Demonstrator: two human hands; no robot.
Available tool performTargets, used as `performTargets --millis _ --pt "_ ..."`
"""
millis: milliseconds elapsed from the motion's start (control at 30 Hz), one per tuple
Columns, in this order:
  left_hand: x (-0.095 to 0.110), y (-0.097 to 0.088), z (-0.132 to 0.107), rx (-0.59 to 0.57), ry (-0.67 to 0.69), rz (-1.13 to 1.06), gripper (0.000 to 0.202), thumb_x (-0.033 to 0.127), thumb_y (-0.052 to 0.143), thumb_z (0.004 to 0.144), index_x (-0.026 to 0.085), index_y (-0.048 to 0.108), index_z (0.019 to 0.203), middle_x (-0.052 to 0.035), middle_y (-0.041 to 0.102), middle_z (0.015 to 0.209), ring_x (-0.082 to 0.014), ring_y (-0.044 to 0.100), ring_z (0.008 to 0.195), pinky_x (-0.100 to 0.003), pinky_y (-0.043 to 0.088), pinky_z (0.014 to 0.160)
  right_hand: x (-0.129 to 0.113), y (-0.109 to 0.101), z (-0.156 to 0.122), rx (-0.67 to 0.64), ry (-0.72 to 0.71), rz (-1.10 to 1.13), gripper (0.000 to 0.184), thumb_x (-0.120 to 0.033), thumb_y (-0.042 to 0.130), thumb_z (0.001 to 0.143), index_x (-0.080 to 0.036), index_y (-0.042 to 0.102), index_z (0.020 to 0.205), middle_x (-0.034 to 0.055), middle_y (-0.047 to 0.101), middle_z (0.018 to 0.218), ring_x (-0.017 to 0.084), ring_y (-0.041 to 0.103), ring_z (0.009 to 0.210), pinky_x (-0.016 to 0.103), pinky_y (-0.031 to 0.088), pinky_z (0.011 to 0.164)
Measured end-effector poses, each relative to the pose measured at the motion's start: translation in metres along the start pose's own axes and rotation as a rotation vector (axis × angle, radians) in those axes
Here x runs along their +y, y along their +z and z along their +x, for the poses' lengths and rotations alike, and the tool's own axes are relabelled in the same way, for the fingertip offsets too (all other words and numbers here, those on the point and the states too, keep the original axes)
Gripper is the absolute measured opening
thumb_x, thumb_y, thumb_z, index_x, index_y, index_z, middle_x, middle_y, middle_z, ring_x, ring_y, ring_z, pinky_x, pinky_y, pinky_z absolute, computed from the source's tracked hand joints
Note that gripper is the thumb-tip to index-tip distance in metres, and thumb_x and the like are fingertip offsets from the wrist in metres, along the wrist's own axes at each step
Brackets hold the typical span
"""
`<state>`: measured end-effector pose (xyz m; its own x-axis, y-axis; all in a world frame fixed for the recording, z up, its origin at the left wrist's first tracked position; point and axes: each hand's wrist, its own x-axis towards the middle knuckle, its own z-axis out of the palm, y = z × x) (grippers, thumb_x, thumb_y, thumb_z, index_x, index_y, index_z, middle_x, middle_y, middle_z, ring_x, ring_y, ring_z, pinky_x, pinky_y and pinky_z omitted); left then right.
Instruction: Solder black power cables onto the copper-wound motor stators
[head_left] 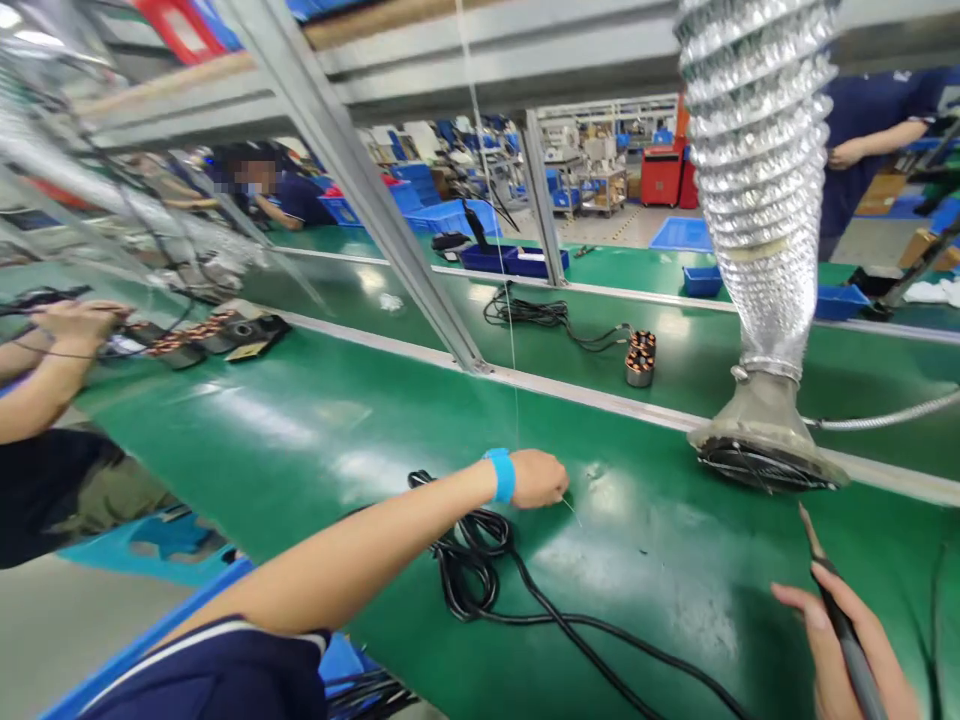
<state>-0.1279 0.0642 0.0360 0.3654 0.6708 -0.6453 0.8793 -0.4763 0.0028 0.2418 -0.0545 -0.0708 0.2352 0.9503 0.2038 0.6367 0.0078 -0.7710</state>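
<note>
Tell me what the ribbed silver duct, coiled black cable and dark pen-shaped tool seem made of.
Ribbed silver duct: probably metal foil, shiny, with crinkled glints.
Coiled black cable: likely rubber or plastic, with soft glossy highlights.
Dark pen-shaped tool: grip probably plastic, evenly matte; tapered tip perhaps metal, its brownish look inconclusive.

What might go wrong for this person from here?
The right hand holds a pen-like tool; if its pointed tip is hot, it might mark the black cable on the bench.
The tip is near the hood, so a lift could bump it.
The thin wire hanging by the left hand might snag on the blue wristband.
</note>
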Motion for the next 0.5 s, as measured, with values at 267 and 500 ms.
performTargets --millis 267,500 --pt "0.121 0.021 0.029 0.155 0.503 0.023 0.029 0.029 0.041 0.099 0.02 0.068 0.093 -0.0067 0.076 0.099 -0.0206 0.071 0.091 -0.027 0.05 0.071 -0.035 0.008 -0.004 -0.083 -0.156 0.134 0.037 -0.044 0.054 0.093 -0.022 0.052 0.123 0.0079 0.075 0.099 0.02 0.074 0.081 0.032 0.061 0.075" --pt "0.163 -0.002 0.038 0.191 0.566 -0.269 0.031 0.028 0.042 0.1 0.015 0.07 0.094 -0.0091 0.076 0.089 -0.0181 0.071 0.076 -0.025 0.047 0.065 -0.049 0.009 -0.009 -0.178 -0.367 0.115 0.03 -0.031 0.05 0.096 -0.023 0.049 0.125 0.0044 0.07 0.092 0.014 0.069 0.072 0.028 0.06 0.072"
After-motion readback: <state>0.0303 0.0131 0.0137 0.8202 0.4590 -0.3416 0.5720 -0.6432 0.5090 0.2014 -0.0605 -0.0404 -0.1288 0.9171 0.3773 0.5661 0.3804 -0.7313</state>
